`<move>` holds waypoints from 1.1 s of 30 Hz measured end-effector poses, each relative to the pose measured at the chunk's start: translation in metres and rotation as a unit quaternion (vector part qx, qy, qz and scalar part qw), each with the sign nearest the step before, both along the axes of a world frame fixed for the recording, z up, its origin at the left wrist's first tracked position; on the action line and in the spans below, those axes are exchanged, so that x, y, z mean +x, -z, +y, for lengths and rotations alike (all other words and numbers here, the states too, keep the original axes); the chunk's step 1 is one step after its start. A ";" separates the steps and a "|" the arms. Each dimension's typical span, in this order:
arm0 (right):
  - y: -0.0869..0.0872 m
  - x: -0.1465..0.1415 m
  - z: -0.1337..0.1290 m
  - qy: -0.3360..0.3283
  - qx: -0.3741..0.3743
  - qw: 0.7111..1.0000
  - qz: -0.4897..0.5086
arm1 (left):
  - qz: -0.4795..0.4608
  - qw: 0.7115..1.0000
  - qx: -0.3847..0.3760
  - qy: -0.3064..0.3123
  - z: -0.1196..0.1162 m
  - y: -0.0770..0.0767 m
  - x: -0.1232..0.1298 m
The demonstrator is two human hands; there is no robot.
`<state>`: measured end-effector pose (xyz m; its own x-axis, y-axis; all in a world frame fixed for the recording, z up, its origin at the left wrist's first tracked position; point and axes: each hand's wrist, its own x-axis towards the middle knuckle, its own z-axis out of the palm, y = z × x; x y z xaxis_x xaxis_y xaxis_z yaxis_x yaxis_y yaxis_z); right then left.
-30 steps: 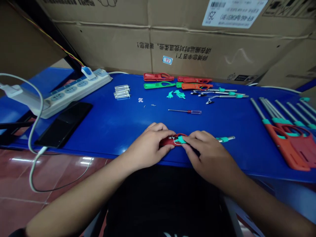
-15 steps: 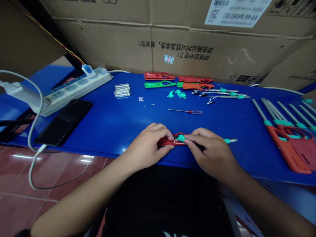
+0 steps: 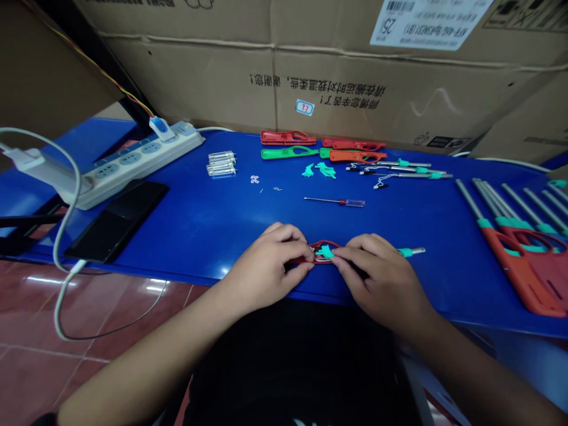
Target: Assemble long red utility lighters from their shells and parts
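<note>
Blue desk (image 3: 199,231): power strip (image 3: 133,163) at far left, black phone (image 3: 116,222) just in front, white cable (image 3: 66,219) looping down to tiled floor (image 3: 31,367). Small screwdriver (image 3: 335,201) mid-desk. Long red lighters (image 3: 523,278) piled at right end. Cardboard cartons (image 3: 177,65) behind, print upside down.

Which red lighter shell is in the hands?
The red shell between left hand and right hand, teal part on it; other red shells lie on the blue table.

The left hand (image 3: 266,269) and right hand (image 3: 377,278) hide most of the red lighter casing (image 3: 322,243) and its insides. The tiny white pieces (image 3: 254,179) on the table (image 3: 186,231) are too small to tell, and the orange lighter casings (image 3: 519,278) run off the right edge.
</note>
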<state>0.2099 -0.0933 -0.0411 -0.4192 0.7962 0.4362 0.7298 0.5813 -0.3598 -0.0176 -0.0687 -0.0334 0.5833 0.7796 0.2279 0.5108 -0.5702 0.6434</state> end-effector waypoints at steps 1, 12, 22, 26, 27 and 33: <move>-0.001 0.000 0.000 0.004 -0.006 1.000 0.001 | 0.000 1.000 0.000 0.000 0.000 0.000 0.000; -0.004 0.006 0.001 0.028 -0.099 0.992 0.067 | 0.018 1.000 0.000 -0.026 -0.002 -0.004 0.001; -0.009 0.005 -0.002 0.041 -0.103 0.985 0.129 | 0.016 0.999 0.011 -0.028 -0.003 -0.006 0.003; -0.009 0.005 -0.001 0.054 -0.118 0.982 0.140 | 0.028 0.999 0.020 -0.024 -0.003 -0.005 0.006; -0.008 0.004 -0.001 0.051 -0.121 0.982 0.138 | 0.032 0.999 0.018 -0.025 -0.003 -0.005 0.007; -0.008 0.003 0.000 0.049 -0.130 0.982 0.129 | 0.022 0.998 -0.013 -0.049 -0.001 -0.007 0.014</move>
